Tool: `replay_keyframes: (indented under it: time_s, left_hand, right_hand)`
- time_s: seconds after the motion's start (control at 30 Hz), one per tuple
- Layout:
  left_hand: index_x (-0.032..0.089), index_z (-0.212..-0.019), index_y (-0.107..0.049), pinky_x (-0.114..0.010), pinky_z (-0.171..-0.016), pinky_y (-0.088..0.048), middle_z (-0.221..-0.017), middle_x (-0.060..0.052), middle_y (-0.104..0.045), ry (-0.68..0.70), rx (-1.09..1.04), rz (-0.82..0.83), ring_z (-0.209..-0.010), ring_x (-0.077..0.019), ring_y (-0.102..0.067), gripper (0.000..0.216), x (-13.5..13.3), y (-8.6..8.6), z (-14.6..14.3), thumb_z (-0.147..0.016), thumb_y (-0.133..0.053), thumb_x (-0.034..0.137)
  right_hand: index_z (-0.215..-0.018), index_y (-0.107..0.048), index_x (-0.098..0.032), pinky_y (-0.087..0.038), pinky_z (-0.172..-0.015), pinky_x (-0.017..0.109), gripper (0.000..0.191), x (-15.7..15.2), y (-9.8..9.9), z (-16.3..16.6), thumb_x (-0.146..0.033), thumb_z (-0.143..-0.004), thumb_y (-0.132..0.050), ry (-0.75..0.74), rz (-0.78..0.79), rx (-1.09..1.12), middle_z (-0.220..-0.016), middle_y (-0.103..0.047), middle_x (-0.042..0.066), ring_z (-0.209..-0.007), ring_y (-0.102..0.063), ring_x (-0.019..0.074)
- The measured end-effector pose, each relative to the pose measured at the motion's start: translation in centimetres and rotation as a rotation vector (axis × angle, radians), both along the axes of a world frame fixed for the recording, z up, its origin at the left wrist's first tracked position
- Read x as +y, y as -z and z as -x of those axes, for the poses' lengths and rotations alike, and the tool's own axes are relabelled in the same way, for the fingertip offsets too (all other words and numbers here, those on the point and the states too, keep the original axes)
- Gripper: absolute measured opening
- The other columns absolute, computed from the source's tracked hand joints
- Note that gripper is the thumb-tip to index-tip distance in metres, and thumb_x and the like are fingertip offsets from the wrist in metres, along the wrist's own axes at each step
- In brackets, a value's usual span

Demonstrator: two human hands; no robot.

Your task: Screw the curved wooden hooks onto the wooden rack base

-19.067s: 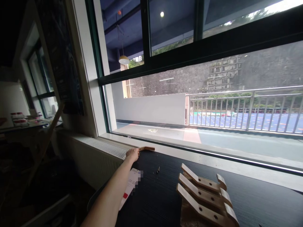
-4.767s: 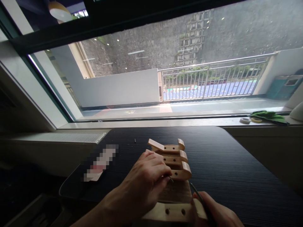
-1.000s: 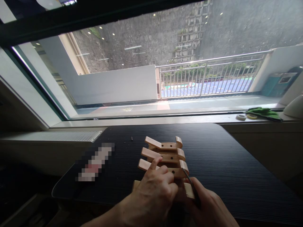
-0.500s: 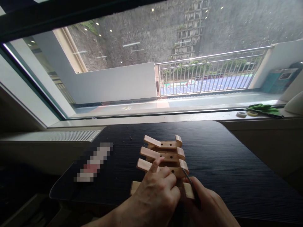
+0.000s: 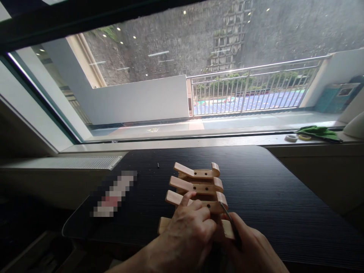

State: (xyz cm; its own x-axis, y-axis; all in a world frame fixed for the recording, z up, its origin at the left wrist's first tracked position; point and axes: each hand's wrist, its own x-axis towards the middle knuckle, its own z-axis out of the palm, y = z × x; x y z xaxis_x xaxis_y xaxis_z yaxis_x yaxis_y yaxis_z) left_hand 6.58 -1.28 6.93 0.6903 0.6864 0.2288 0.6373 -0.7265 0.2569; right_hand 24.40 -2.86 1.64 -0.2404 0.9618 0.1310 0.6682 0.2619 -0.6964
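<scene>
A pale wooden rack (image 5: pixel 202 187) lies on the dark table; its several curved, hook-ended slats carry dark screw holes. My left hand (image 5: pixel 193 227) is closed over the near part of the rack, fingers bent and the index finger resting between two slats. In my right hand (image 5: pixel 247 239) is a screwdriver (image 5: pixel 224 207) with a thin metal shaft and dark handle, its tip beside the curved end of a near slat. Both palms cover much of the nearest slat (image 5: pixel 227 228). What lies under the left fingers is hidden.
A small screw (image 5: pixel 158 165) lies on the black table (image 5: pixel 270 197) beyond the rack. To the left is a blurred-out item (image 5: pixel 115 195). On the sill (image 5: pixel 199 142) under the window are green gloves (image 5: pixel 318 132) and two tape rolls (image 5: pixel 291 138).
My left index finger has drawn back slightly toward me on the rack. Both hands otherwise keep their places, and the whole view has shifted a little.
</scene>
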Motion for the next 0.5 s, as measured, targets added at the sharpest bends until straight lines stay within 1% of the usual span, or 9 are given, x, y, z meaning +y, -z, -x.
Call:
replay_keyframes:
  time_s: [0.17,0.33,0.37,0.43,0.5]
  left_hand:
    - [0.023,-0.08,-0.059,-0.039,-0.105,-0.014,-0.089,0.003,-0.063,-0.022,0.011,0.104,-0.093,-0.0141,-0.054,0.01,0.1,-0.5,0.0,-0.084,-0.049,0.023]
    - [0.023,-0.081,-0.06,-0.038,-0.104,-0.016,-0.09,0.003,-0.063,-0.041,-0.013,0.125,-0.094,-0.0141,-0.054,0.009,-0.1,-0.7,-0.1,-0.083,-0.051,0.022]
    - [0.023,-0.081,-0.06,-0.037,-0.103,-0.017,-0.09,0.003,-0.063,-0.043,-0.02,0.134,-0.094,-0.0138,-0.054,0.008,-0.2,-0.7,0.0,-0.083,-0.052,0.021]
    - [0.023,-0.081,-0.06,-0.037,-0.103,-0.017,-0.091,0.004,-0.063,-0.046,-0.032,0.154,-0.093,-0.0135,-0.055,0.008,-0.3,-0.6,0.0,-0.081,-0.053,0.02]
    - [0.023,-0.081,-0.06,-0.037,-0.101,-0.02,-0.091,0.004,-0.064,-0.04,-0.037,0.158,-0.093,-0.0141,-0.055,0.007,-0.3,-0.6,0.1,-0.08,-0.054,0.019]
  right_hand:
    - [-0.084,-0.05,-0.024,-0.041,-0.054,0.019,0.008,-0.1,-0.3,0.0,-0.025,-0.084,-0.042,0.0,0.011,-0.014,-0.074,-0.066,0.0,-0.064,-0.062,0.0146]
    - [-0.084,-0.049,-0.024,-0.042,-0.054,0.019,0.01,-0.2,-0.5,0.3,-0.027,-0.086,-0.04,0.0,0.017,-0.007,-0.074,-0.066,-0.001,-0.064,-0.062,0.0144]
    - [-0.086,-0.049,-0.024,-0.043,-0.055,0.019,0.01,-0.3,-0.5,0.3,-0.028,-0.085,-0.04,-0.005,0.023,-0.006,-0.074,-0.066,0.0,-0.064,-0.062,0.0145]
    - [-0.095,-0.05,-0.023,-0.045,-0.056,0.019,0.014,-0.3,-0.6,0.1,-0.028,-0.084,-0.043,-0.014,0.03,-0.01,-0.075,-0.066,-0.001,-0.065,-0.062,0.0144]
    - [-0.107,-0.048,-0.022,-0.046,-0.055,0.019,0.028,-0.5,-0.9,-0.7,-0.028,-0.08,-0.047,-0.002,0.012,-0.032,-0.074,-0.065,-0.001,-0.062,-0.062,0.014]
